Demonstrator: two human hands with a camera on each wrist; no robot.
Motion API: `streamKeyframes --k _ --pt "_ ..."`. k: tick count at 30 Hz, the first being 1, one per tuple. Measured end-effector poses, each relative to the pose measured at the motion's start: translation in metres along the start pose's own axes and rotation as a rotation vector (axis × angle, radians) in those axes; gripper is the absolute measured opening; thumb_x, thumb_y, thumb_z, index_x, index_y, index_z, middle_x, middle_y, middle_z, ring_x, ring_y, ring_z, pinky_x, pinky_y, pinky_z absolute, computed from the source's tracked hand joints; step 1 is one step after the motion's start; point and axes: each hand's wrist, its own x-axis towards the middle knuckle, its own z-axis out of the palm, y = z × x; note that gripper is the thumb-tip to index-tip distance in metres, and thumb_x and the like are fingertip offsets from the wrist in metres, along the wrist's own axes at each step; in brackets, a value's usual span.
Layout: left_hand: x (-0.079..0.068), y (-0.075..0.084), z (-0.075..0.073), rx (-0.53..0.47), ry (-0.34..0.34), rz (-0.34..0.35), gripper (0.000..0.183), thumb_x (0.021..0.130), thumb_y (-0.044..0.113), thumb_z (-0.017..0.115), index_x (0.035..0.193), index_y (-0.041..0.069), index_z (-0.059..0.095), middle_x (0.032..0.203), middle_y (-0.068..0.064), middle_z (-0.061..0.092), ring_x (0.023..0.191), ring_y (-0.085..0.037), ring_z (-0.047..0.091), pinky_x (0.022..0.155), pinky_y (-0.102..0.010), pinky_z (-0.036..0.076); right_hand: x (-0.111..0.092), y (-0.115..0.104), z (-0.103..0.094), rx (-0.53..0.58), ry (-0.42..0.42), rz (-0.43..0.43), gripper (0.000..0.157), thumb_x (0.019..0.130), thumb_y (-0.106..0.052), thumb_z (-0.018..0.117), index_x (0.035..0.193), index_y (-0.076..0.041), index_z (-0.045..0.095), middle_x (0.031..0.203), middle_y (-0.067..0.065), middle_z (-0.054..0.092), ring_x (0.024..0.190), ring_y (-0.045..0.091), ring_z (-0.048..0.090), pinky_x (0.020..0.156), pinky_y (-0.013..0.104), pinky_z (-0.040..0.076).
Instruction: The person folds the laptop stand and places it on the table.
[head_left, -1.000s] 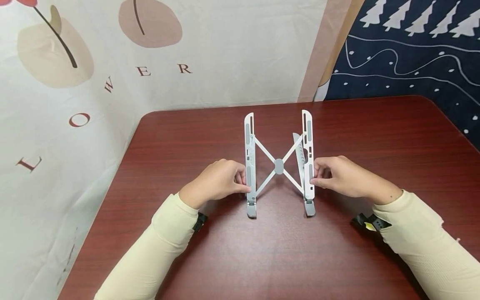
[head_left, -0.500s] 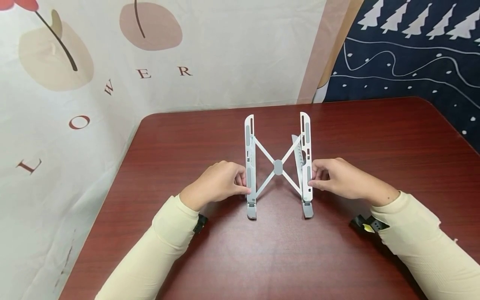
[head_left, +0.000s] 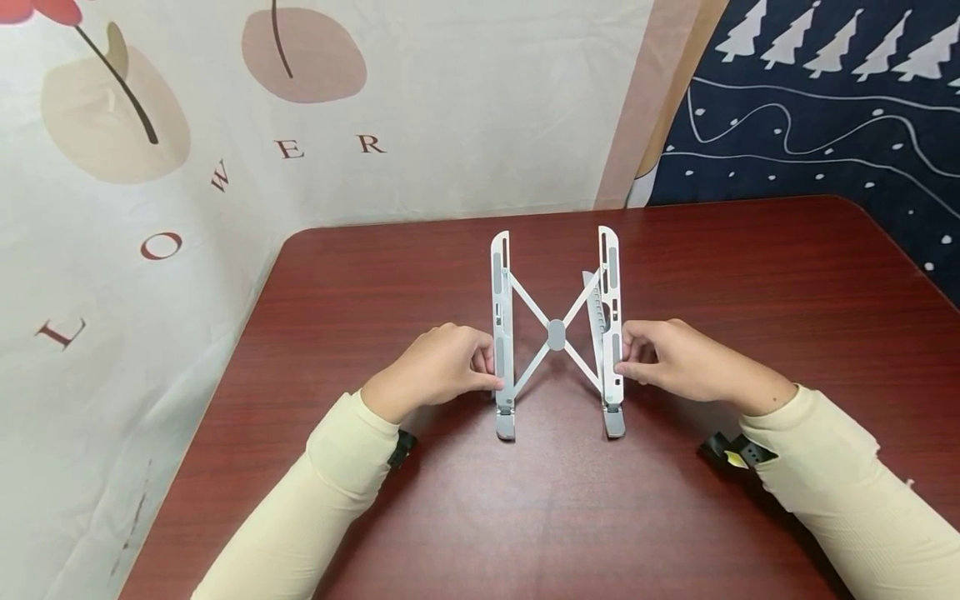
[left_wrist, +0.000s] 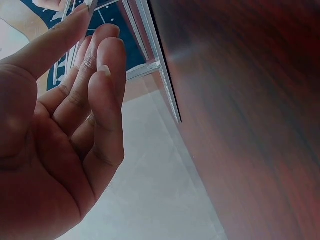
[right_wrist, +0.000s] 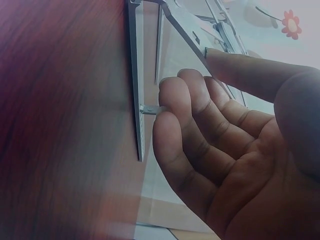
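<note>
A silver folding laptop stand (head_left: 556, 335) stands unfolded on the table, its two side rails joined by an X of crossbars with a grey oval hub. My left hand (head_left: 441, 364) pinches the lower part of the left rail (head_left: 502, 333), thumb on the top face and curled fingers behind it. On the other side, my right hand (head_left: 678, 360) holds the right rail (head_left: 612, 333) the same way, between thumb and fingers. The right wrist view shows the stand's base leg (right_wrist: 138, 90) along the tabletop. Grey flip-up feet (head_left: 506, 423) point toward me.
The reddish-brown wooden table (head_left: 540, 517) stretches around the stand on all sides. Behind it hangs a pale printed cloth (head_left: 480, 100), with a dark blue tree-patterned cloth (head_left: 810, 125) at the right. Black straps (head_left: 738, 450) sit at both wrists.
The right rail and right hand have shifted slightly left, so the rails stand a little closer together. Both hands keep their hold, and the head view has tilted slightly.
</note>
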Motion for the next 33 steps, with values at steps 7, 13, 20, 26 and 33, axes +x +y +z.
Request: streamKeyframes --k 7,13,20,26,33 --pt "-0.0001 0.0008 0.0009 -0.012 0.009 0.002 0.021 0.072 0.038 0.076 0.067 0.028 0.058 0.059 0.021 0.059 0.060 0.002 0.054 0.060 -0.023 0.043 -0.0002 -0.0012 0.0003 0.007 -0.002 -0.007 0.018 0.081 -0.014 0.069 0.079 -0.014 0.051 0.063 -0.007 0.057 0.056 0.005 0.052 0.051 0.022 0.042" --pt "-0.0014 0.0004 0.0030 -0.023 0.003 0.002 0.021 0.072 0.038 0.076 0.068 0.027 0.059 0.060 0.020 0.059 0.059 0.001 0.054 0.060 -0.023 0.043 -0.0006 -0.0006 0.0013 0.020 -0.017 0.000 0.018 0.082 -0.014 0.068 0.080 -0.014 0.051 0.063 -0.006 0.057 0.055 0.006 0.051 0.050 0.023 0.043" --pt "-0.0015 0.0017 0.0035 -0.026 0.015 0.005 0.021 0.072 0.038 0.076 0.068 0.026 0.059 0.059 0.020 0.059 0.059 0.001 0.054 0.059 -0.023 0.043 -0.0014 0.0005 0.0021 0.011 -0.008 0.000 0.018 0.082 -0.014 0.068 0.080 -0.014 0.050 0.063 -0.007 0.057 0.055 0.005 0.052 0.050 0.023 0.043" --pt "-0.0018 0.0020 0.0029 -0.026 0.009 0.003 0.020 0.072 0.038 0.076 0.068 0.026 0.059 0.059 0.020 0.059 0.059 0.001 0.054 0.059 -0.023 0.043 -0.0016 0.0002 0.0019 0.016 -0.010 -0.008 0.018 0.082 -0.014 0.068 0.080 -0.014 0.050 0.063 -0.007 0.057 0.055 0.005 0.051 0.050 0.022 0.043" --pt "-0.0015 0.0026 0.0018 -0.016 0.012 0.011 0.020 0.072 0.037 0.076 0.068 0.026 0.059 0.060 0.020 0.059 0.059 0.002 0.054 0.060 -0.023 0.043 -0.0014 0.0003 0.0016 0.006 0.007 -0.029 0.018 0.082 -0.014 0.068 0.080 -0.014 0.050 0.062 -0.008 0.056 0.054 0.004 0.051 0.050 0.022 0.043"
